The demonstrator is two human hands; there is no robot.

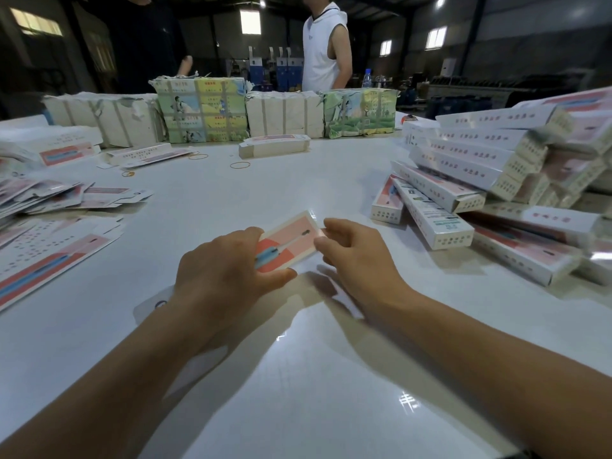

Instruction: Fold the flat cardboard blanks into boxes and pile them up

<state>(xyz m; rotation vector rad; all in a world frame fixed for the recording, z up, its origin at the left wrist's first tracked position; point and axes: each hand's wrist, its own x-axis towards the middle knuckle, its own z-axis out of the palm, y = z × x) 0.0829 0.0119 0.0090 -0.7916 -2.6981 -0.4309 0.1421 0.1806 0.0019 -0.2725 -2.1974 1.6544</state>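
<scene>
Both hands are holding one pink cardboard blank [288,241] just above the white table [298,376]: left hand [218,273] is gripping its near-left end with curled fingers, right hand [354,256] is pinching the right edge. Folded boxes [490,180] are piling up to the right, loose flat blanks [49,226] are lying left. Strapped bundles [202,111] are sitting along the far edge, a person in white [323,51] is standing behind them.

You're in a dim warehouse: dark walls, bright windows [250,21] high up, ceiling lamp [440,1] glaring, glossy white tabletop [298,376] mirroring the light.
</scene>
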